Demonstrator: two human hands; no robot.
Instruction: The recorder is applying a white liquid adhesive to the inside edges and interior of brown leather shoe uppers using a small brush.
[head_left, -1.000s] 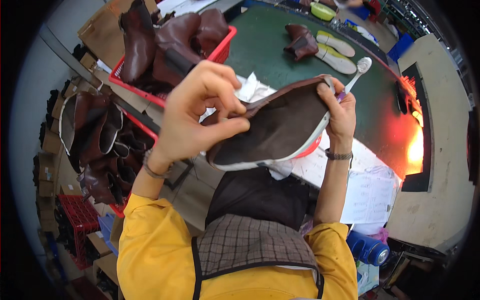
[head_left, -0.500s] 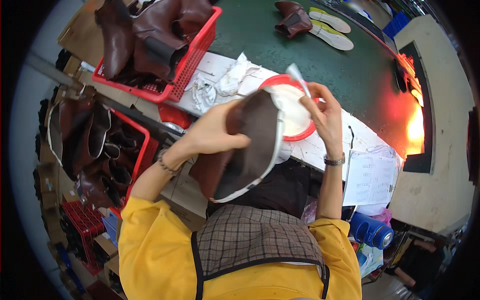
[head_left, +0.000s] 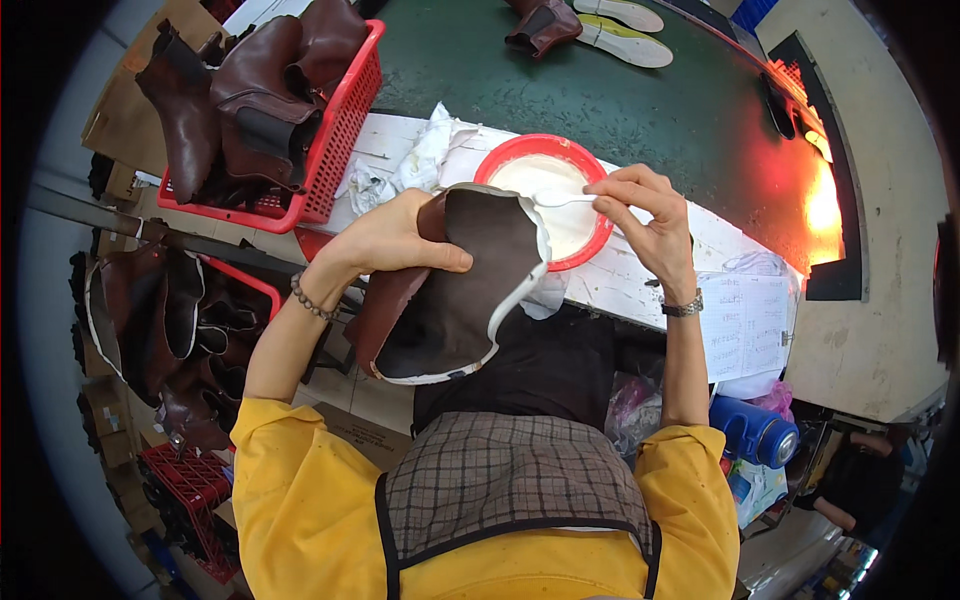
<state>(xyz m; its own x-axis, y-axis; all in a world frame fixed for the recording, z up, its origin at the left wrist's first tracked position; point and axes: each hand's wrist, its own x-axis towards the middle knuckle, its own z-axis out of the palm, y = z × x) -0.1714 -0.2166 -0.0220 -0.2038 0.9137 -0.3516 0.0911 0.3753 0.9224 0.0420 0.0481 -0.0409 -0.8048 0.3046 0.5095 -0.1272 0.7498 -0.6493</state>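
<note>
boot upper [head_left: 455, 290]: brown leather piece with a whitish edge all round, held up in front of the person's chest, tilted, its top edge just at the rim of the bowl
left hand [head_left: 395, 240]: grip pressed together on the boot upper, thumb lying across the dark face, fingers tucked behind. beaded bracelet on the wrist
right hand [head_left: 645, 215]: grip pinching a small white brush [head_left: 560, 199] between thumb and fingertips, watch on the wrist
brush tip: sits over the white stuff in the bowl, can't tell if it's actually touching
red bowl [head_left: 596, 245]: round, holds white paste, sits on the paper-covered edge of the table [head_left: 650, 110], right behind the boot upper
rags [head_left: 420, 160]: crumpled white cloth just left of the bowl
red basket [head_left: 340, 150]: on the table to the left, stuffed with more brown boots
green top: the table's surface is dark green, with a boot and pale insoles [head_left: 615, 25] at the far side
paper sheet [head_left: 745, 320]: written-on page at the right, near the right wrist
blue bottle [head_left: 755, 432]: low on the right beside the elbow
lower left: more brown boots [head_left: 150, 330] in another red crate below the table
</note>
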